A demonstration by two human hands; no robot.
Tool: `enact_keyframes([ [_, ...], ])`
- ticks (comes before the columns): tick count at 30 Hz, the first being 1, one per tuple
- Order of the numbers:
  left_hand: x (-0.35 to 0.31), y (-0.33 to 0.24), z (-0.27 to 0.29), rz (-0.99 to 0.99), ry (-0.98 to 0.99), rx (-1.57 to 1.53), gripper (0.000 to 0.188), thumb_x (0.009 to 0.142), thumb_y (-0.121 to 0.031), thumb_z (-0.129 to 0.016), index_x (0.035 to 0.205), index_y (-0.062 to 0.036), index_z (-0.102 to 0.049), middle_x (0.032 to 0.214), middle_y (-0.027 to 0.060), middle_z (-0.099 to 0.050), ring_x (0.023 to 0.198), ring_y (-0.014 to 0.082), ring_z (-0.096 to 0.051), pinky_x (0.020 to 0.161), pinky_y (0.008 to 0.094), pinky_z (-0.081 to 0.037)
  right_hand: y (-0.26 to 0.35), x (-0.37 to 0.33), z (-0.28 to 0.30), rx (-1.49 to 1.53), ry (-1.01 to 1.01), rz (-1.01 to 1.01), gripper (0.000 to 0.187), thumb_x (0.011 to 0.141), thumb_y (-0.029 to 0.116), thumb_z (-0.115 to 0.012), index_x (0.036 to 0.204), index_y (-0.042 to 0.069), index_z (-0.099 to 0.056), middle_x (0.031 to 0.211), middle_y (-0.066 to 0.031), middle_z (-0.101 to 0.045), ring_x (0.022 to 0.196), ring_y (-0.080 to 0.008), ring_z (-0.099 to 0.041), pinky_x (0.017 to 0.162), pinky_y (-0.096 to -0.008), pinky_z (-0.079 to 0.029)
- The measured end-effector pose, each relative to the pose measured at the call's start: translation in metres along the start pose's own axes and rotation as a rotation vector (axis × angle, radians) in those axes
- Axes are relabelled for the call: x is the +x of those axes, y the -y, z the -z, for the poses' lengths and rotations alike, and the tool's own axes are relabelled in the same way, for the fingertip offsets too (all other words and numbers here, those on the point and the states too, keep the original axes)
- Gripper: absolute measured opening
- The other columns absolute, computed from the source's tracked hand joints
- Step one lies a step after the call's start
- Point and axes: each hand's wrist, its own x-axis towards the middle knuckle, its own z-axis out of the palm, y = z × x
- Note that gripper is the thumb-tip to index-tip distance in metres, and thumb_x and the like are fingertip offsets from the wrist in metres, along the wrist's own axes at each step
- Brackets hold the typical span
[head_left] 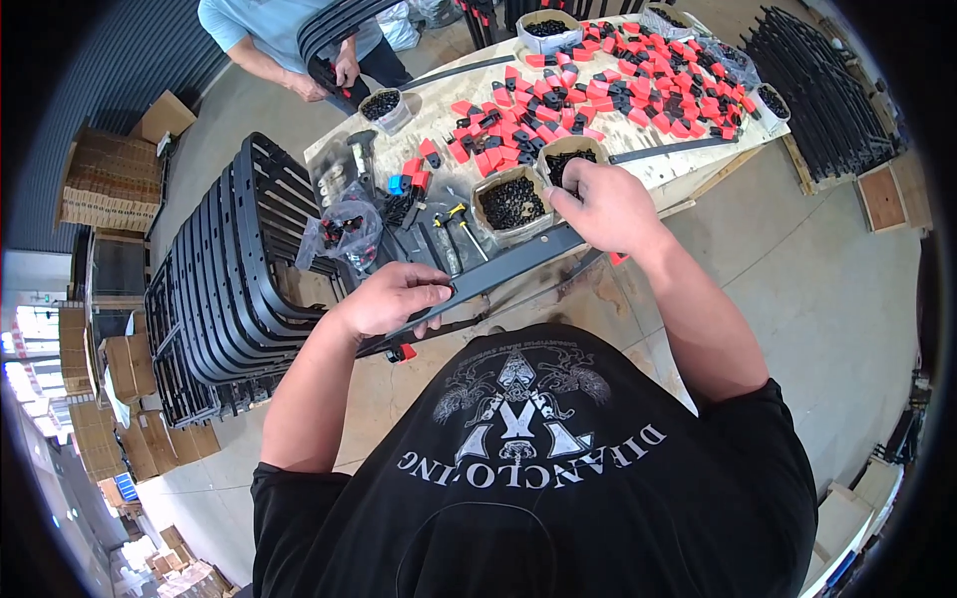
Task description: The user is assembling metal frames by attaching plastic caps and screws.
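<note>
My left hand is closed round a flat black metal bar, its thumb resting on the upper face. The bar slants up to the right, in front of the table's near edge. Above its far end, my right hand is closed in a pinch at an open box of small black parts. Whatever lies between those fingertips is hidden. Just left of that hand stands a second box of small black parts. A red-and-black piece shows below my left hand.
Red-and-black pieces lie heaped over the worktable. A hammer, yellow-handled pliers and a plastic bag lie at its left. Black metal frames stand stacked to my left. Across the table, a person handles another frame.
</note>
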Motion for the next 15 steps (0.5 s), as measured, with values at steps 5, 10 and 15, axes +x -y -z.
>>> enact_keyframes([
  [5, 0.003, -0.001, -0.001, 0.073, -0.047, -0.011, 0.04, 0.1, -0.023, -0.065, 0.125, 0.0079, -0.064, 0.079, 0.0095, -0.069, 0.06, 0.0143, -0.062, 0.056, 0.0287, -0.05, -0.004, 0.001, -0.003, 0.007, -0.021, 0.041, 0.035, 0.091, 0.038, -0.067, 0.088, 0.004, -0.065, 0.07, -0.0159, -0.065, 0.071, -0.037, -0.065, 0.065, -0.0461, -0.05],
  [10, 0.004, -0.007, -0.004, 0.093, -0.089, 0.046, 0.04, 0.099, -0.022, -0.064, 0.127, 0.0064, -0.064, 0.078, 0.0092, -0.068, 0.059, 0.0135, -0.061, 0.054, 0.0282, -0.049, -0.002, 0.004, -0.002, 0.005, -0.021, 0.036, 0.035, 0.092, 0.038, -0.066, 0.088, 0.004, -0.066, 0.071, -0.0163, -0.065, 0.071, -0.0373, -0.066, 0.065, -0.0462, -0.05],
  [15, 0.001, -0.01, -0.011, 0.103, -0.148, 0.136, 0.038, 0.099, -0.022, -0.063, 0.126, 0.0048, -0.066, 0.077, 0.0083, -0.068, 0.06, 0.0126, -0.061, 0.053, 0.0276, -0.049, -0.001, 0.002, -0.001, -0.003, -0.036, 0.06, 0.034, 0.092, 0.037, -0.066, 0.089, 0.003, -0.066, 0.069, -0.0165, -0.065, 0.07, -0.0374, -0.066, 0.065, -0.046, -0.052],
])
